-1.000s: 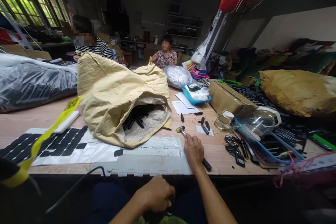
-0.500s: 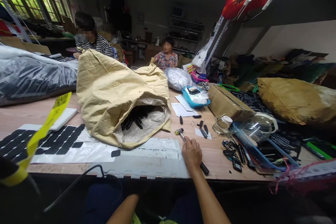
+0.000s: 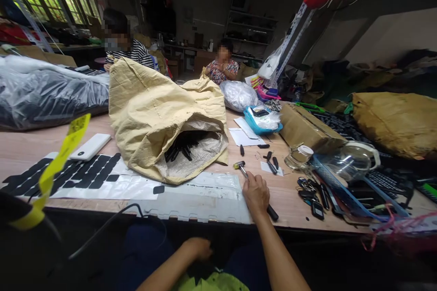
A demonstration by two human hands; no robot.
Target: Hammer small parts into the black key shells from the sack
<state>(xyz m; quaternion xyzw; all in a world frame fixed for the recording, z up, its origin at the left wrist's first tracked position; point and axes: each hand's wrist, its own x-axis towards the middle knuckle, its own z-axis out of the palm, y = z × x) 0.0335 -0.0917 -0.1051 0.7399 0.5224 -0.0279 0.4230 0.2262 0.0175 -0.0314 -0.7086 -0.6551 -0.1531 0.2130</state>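
My right hand [image 3: 255, 194] rests on the wooden table [image 3: 290, 200] near its front edge, fingers wrapped round the black handle of a small hammer [image 3: 243, 169] whose head points away from me. Below the table edge, over my lap, my left hand [image 3: 200, 249] hangs with its fingers curled; what it holds is hidden. A big tan sack [image 3: 153, 104] lies open just left of the hammer, with several black parts [image 3: 180, 148] inside its mouth. White plastic sheets [image 3: 205, 191] lie in front of the sack.
Black pads on a white sheet [image 3: 78, 175] and a white power bank [image 3: 90, 145] lie at left. Keys [image 3: 309, 191], a glass jar [image 3: 297, 157], a clear kettle [image 3: 351, 159] and a cardboard box [image 3: 303, 127] crowd the right. Two people [image 3: 223, 66] sit across the table.
My left hand dropped lower under the table edge and came back into view further down. The right hand stayed on the hammer. The camera shifted slightly.
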